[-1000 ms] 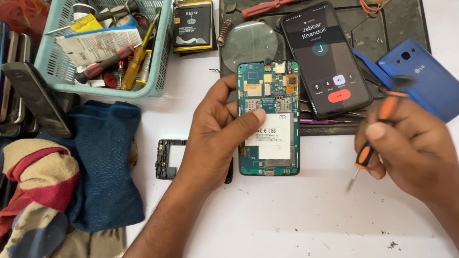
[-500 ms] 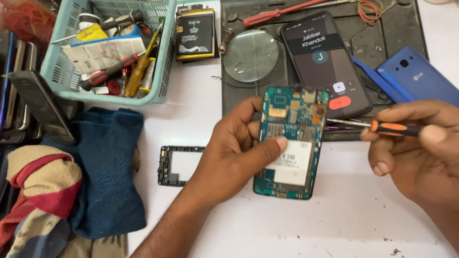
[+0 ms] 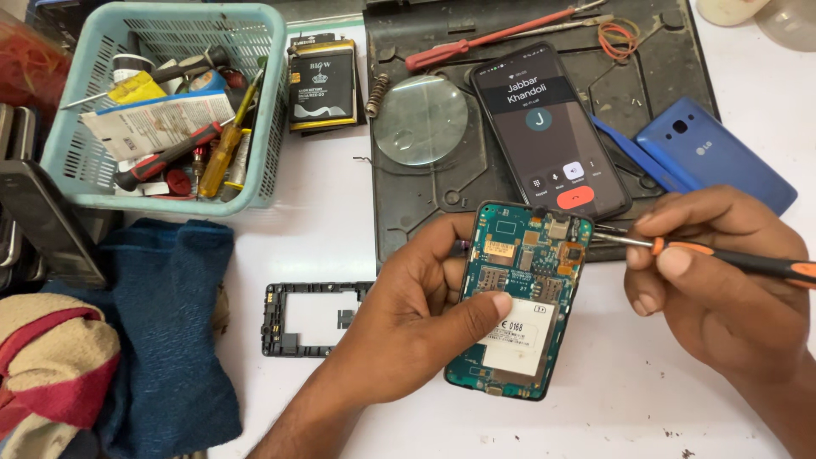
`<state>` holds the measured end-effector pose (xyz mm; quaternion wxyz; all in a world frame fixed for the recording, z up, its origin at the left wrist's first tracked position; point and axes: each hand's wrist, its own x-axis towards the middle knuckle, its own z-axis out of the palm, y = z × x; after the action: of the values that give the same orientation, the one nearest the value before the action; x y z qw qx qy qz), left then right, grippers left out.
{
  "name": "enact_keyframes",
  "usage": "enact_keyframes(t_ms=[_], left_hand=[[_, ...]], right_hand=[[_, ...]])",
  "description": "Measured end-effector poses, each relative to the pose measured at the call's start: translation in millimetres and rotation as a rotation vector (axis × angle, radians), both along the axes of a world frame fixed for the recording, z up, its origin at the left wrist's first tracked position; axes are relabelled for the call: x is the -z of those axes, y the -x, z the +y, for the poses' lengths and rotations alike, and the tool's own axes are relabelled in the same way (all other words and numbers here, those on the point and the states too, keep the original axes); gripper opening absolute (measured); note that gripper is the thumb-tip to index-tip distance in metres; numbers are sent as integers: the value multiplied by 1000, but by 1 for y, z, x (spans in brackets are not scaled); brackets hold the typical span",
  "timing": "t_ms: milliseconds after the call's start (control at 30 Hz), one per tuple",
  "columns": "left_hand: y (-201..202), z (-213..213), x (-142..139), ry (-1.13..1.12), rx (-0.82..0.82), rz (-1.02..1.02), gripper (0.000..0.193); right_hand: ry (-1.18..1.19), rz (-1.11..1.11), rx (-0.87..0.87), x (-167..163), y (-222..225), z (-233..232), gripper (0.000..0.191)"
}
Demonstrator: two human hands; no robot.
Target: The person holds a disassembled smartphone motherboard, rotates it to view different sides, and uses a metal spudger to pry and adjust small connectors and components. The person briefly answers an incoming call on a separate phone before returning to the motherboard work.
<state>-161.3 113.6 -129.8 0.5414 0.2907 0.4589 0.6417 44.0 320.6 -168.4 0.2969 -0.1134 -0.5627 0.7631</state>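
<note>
Left hand [image 3: 408, 314] clamped on the opened phone [image 3: 520, 306], thumb pressed on the white label, board side up, held just above the white table [image 3: 612, 416] near its front edge. Right hand [image 3: 722, 289] closed around an orange-and-black screwdriver [image 3: 722, 257], tip at the phone's upper right corner. Looks like screw work on the board; next move needs the tip seated square and the phone held steady. Black frame [image 3: 310, 319] lies left of the hand. Further back: dark work mat [image 3: 425, 187] with a lit phone [image 3: 548, 127] and magnifying lens [image 3: 421, 119], blue back cover [image 3: 722, 157], teal tool basket [image 3: 161, 110] at the far left corner.
</note>
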Motion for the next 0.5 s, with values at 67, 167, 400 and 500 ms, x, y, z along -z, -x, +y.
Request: enact_keyframes(t_ms=[67,167,400,500], left_hand=[[0,1,-2,6,18,-7,48],[0,1,-6,32,53,-2,53],[-1,1,-8,141,115,79,53],[-2,-1,-7,144,141,73,47]], right_hand=[[9,-3,3,0,0,-1,23],[-17,-24,12,2,-1,-1,20],[-46,-22,12,7,-6,0,11],[-48,-65,34,7,-7,0,15]])
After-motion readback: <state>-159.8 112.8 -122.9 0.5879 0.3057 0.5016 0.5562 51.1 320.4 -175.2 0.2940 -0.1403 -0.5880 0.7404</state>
